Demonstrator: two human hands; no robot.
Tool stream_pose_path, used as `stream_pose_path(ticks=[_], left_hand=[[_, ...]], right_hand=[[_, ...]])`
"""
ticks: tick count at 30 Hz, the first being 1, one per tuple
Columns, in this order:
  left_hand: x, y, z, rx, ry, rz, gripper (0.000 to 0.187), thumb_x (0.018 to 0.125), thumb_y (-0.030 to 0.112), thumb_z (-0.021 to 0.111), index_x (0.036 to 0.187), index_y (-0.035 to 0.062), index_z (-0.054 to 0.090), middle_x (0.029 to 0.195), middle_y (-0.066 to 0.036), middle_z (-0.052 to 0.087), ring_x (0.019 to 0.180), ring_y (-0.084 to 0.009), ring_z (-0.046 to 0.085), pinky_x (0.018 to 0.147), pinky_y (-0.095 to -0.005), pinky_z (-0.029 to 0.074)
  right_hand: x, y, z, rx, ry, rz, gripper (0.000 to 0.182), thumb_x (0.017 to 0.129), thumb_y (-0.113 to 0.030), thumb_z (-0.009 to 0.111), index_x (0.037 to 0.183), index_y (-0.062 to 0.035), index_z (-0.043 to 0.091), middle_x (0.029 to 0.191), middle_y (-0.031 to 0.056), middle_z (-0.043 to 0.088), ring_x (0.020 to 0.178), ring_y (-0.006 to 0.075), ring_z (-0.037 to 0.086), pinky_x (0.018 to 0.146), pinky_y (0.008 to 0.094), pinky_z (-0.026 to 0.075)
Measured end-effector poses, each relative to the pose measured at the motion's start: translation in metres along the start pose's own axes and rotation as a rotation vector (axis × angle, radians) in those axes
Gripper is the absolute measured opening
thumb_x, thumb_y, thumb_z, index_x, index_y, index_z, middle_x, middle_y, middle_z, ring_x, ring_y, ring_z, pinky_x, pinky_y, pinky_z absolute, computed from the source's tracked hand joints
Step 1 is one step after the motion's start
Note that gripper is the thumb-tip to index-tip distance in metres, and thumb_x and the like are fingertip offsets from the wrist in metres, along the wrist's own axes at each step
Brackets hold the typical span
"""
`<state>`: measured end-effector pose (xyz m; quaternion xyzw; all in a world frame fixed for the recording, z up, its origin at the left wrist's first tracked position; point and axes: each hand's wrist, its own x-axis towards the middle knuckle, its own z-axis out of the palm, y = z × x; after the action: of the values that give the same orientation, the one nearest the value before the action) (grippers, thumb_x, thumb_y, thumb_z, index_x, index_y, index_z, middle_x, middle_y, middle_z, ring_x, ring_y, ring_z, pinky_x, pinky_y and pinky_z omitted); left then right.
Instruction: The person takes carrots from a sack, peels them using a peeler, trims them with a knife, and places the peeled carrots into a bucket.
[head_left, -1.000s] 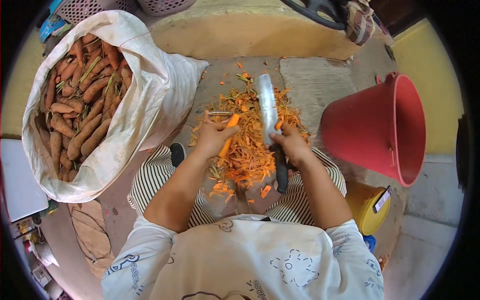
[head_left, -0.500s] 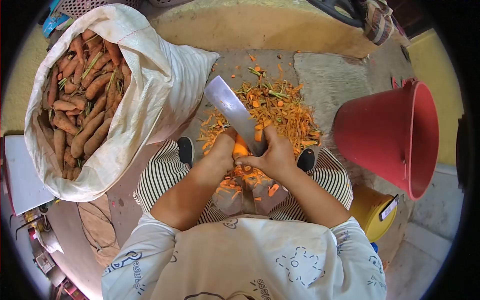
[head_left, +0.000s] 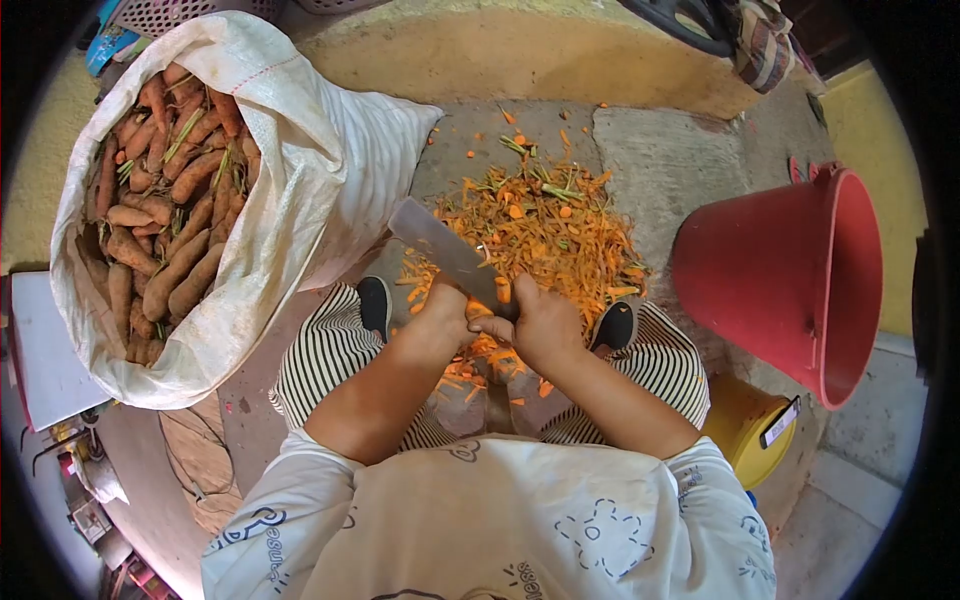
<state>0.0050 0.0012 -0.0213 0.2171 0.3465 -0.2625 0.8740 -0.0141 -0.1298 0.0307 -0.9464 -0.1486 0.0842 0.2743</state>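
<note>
Right hand (head_left: pixel 545 325) clenched on knife (head_left: pixel 445 252); left hand (head_left: pixel 440 318) closed around carrot (head_left: pixel 503 292), mostly hidden. Keep blade angled away from fingers, over peel pile (head_left: pixel 560 235).

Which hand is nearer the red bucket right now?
Right. The right hand grips the knife nearer the red bucket; the left hand sits beyond it, toward the carrot sack.

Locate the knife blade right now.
Head view, centre: the knife blade slants up-left from the right hand, over the carrot peelings, beside the white sack.
</note>
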Motion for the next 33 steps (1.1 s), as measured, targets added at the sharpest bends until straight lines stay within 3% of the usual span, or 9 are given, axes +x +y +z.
stream_pose_path(ticks=[9,12,14,16,17,20,26,29,33], left_hand=[[-0.030,0.007,0.038,0.201,0.090,-0.022,0.030,0.086,0.031,0.036,0.092,0.0038,0.047,0.072,-0.008,0.052,0.065,-0.0205,0.052,0.057,-0.0322,0.047],[-0.015,0.013,0.016,0.414,0.273,0.129,0.038,0.084,0.038,0.038,0.099,0.0038,0.045,0.087,-0.010,0.053,0.072,-0.0228,0.053,0.059,-0.0367,0.048],[-0.014,0.030,-0.007,0.641,-0.213,0.046,0.039,0.075,0.029,0.057,0.102,0.0021,0.048,0.092,-0.008,0.052,0.076,-0.0181,0.053,0.063,-0.0323,0.046],[-0.036,0.035,0.014,1.069,-0.208,0.230,0.039,0.069,0.019,0.066,0.100,0.0018,0.051,0.078,-0.004,0.056,0.072,-0.0133,0.053,0.063,-0.0241,0.043],[-0.043,0.033,0.024,1.132,-0.350,0.379,0.046,0.063,0.012,0.070,0.104,0.0001,0.052,0.080,-0.004,0.058,0.074,-0.0111,0.053,0.067,-0.0233,0.042],[-0.046,0.031,0.030,1.368,-0.234,0.343,0.039,0.060,0.011,0.070,0.095,-0.0004,0.057,0.082,-0.005,0.059,0.077,-0.0114,0.054,0.071,-0.0248,0.042],[-0.028,0.018,0.017,1.580,-0.077,0.691,0.031,0.057,0.012,0.068,0.086,0.0024,0.062,0.085,-0.014,0.059,0.081,-0.0227,0.056,0.074,-0.0282,0.042],[-0.030,0.016,0.019,1.738,-0.020,1.002,0.026,0.059,0.012,0.066,0.084,0.0037,0.063,0.084,-0.015,0.059,0.083,-0.0271,0.054,0.074,-0.0319,0.042],[-0.031,0.016,0.017,1.739,0.010,1.041,0.025,0.060,0.011,0.065,0.084,0.0043,0.063,0.086,-0.015,0.058,0.085,-0.0280,0.053,0.076,-0.0343,0.042]], right_hand=[[0.016,0.013,0.002,0.563,-0.009,0.002,0.047,0.070,-0.044,0.060,0.086,-0.0017,0.048,0.067,0.0118,0.057,0.051,0.0220,0.055,0.045,0.0314,0.042],[0.026,0.023,-0.038,1.042,-0.263,0.357,0.043,0.072,-0.039,0.060,0.086,-0.0004,0.049,0.063,0.0058,0.054,0.046,0.0117,0.049,0.042,0.0236,0.039],[0.026,0.035,-0.040,1.225,-0.324,0.368,0.043,0.068,-0.038,0.065,0.086,-0.0021,0.049,0.060,-0.0001,0.049,0.045,0.0054,0.044,0.041,0.0185,0.036],[0.024,0.041,-0.035,1.282,-0.344,0.268,0.047,0.064,-0.041,0.069,0.085,-0.0048,0.046,0.056,-0.0023,0.045,0.043,0.0047,0.043,0.039,0.0179,0.034],[0.023,0.046,-0.035,1.263,-0.362,0.242,0.040,0.064,-0.025,0.070,0.089,0.0000,0.051,0.066,0.0024,0.052,0.050,0.0086,0.048,0.045,0.0209,0.040],[0.024,0.042,-0.026,1.136,-0.231,0.056,0.047,0.058,-0.025,0.073,0.090,0.0019,0.051,0.072,0.0066,0.056,0.056,0.0144,0.053,0.051,0.0265,0.044],[0.023,0.031,-0.039,0.490,-0.094,0.065,0.061,0.054,-0.043,0.071,0.085,0.0048,0.051,0.067,0.0171,0.056,0.059,0.0266,0.057,0.053,0.0337,0.043],[0.024,0.033,-0.035,0.384,-0.062,0.037,0.061,0.056,-0.049,0.067,0.080,0.0039,0.050,0.060,0.0179,0.053,0.055,0.0288,0.055,0.051,0.0356,0.042],[0.025,0.031,-0.033,0.342,-0.040,0.008,0.058,0.058,-0.050,0.065,0.076,0.0026,0.049,0.054,0.0157,0.050,0.051,0.0297,0.053,0.048,0.0371,0.041]])
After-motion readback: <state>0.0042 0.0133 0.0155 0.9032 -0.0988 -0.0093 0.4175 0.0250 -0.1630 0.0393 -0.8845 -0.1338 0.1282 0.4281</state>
